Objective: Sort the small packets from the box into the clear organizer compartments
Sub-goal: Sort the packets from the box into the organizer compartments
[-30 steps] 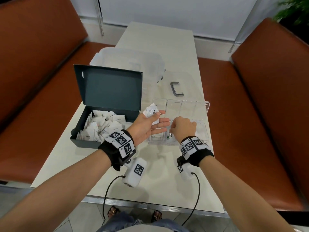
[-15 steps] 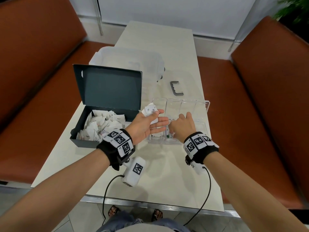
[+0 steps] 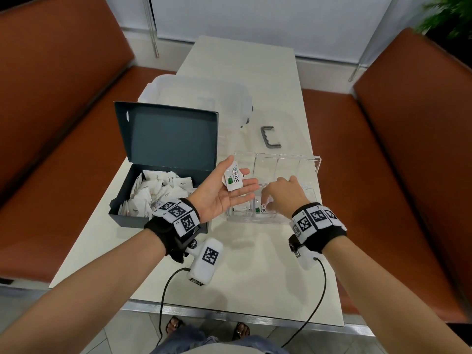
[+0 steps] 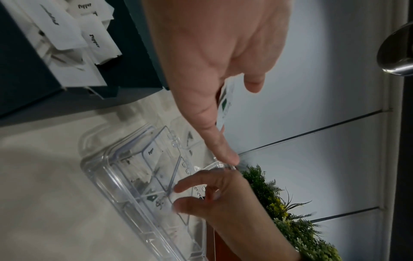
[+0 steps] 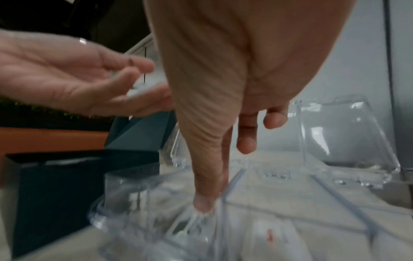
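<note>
My left hand (image 3: 217, 198) is held palm up and flat beside the organizer, and white Stevia packets (image 3: 233, 178) lie loose across its straight fingers. The clear organizer (image 3: 255, 219) sits on the table with its lid (image 3: 310, 162) flipped back. My right hand (image 3: 283, 195) reaches down into a front compartment, where thumb and index finger (image 5: 203, 203) pinch a Stevia packet (image 3: 261, 207) standing on edge. Other white packets (image 4: 143, 169) fill the leftmost compartment. The open dark box (image 3: 163, 139) to the left holds several more packets (image 3: 155, 195).
A translucent plastic tub (image 3: 199, 95) stands behind the box, and a grey handle piece (image 3: 270, 139) lies behind the organizer. Orange-brown benches (image 3: 63, 123) flank the white table on both sides. The table's front edge (image 3: 204, 310) is near my body, with cables hanging over it.
My right hand moved close to the left fingers, then lowered its fingertips into the front compartment. The left hand stayed palm up with packets on it.
</note>
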`<state>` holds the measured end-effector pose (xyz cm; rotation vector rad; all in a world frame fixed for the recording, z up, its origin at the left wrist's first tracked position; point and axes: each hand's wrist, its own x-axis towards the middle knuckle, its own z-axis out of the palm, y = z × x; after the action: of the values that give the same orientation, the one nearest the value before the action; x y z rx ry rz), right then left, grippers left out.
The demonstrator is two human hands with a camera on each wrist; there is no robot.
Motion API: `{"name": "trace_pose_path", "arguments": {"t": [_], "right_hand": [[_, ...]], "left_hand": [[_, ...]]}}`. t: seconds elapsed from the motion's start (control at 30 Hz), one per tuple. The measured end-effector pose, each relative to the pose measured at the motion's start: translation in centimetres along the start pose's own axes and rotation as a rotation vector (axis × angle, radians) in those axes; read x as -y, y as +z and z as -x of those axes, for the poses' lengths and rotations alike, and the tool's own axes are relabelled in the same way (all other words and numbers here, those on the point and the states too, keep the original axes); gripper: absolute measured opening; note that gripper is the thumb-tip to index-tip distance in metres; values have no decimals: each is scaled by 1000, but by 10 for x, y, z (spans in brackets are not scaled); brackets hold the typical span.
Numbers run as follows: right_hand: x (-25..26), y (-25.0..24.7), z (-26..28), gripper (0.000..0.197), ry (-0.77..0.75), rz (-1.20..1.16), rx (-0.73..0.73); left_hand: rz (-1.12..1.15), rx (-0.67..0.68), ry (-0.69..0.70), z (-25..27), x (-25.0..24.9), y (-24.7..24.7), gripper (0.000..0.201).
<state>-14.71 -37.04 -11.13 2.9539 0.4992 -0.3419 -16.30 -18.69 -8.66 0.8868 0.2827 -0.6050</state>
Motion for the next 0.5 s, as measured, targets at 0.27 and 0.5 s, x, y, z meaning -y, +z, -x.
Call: {"name": "trace_pose_path", "arguments": {"t": [0.27, 0.5], "right_hand": [[13, -39, 8, 20, 102, -872, -511], [19, -38, 9, 15, 145, -1130, -417]], "left_hand": [[20, 41, 57, -3, 7, 0, 37], [-102, 54, 127, -7, 12, 3, 27]]}}
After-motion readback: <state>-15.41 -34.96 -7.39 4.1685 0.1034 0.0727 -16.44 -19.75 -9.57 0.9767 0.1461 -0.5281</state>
